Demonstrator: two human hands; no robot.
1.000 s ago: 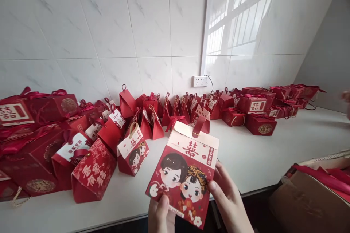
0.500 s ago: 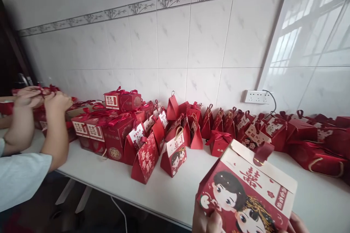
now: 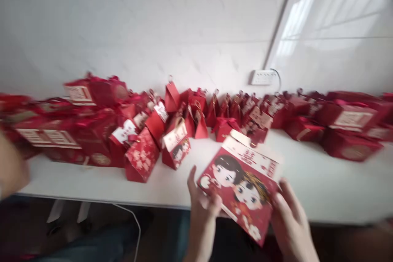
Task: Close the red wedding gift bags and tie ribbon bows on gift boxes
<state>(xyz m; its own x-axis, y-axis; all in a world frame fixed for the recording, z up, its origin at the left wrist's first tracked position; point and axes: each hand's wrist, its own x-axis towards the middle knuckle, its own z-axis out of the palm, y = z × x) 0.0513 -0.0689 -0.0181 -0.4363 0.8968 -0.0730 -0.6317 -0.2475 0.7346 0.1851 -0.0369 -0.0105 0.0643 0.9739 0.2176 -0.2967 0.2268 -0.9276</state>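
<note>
Between my hands is a red and cream gift box (image 3: 236,190), tilted, with two cartoon faces on its front and a ribbon loop near its top. My left hand (image 3: 202,204) grips its lower left edge, thumb on the front. My right hand (image 3: 290,217) holds the right edge, fingers along the side. Past it stands a small red box with a bow (image 3: 225,129). To the left on the white table (image 3: 172,190) are a smaller box with the same cartoon faces (image 3: 177,149) and a red patterned box (image 3: 143,155).
Stacked red boxes with ribbons (image 3: 98,131) fill the table's left part. Rows of small looped boxes (image 3: 215,108) line the wall, and more red boxes (image 3: 353,118) stand at the right. A power strip (image 3: 263,77) hangs on the tiled wall. Another person's arm (image 3: 12,168) enters at left.
My view has swung right and down. The gift box now sits lower and more central, and both my hands show more fully. The other person's hands have left the view.
</note>
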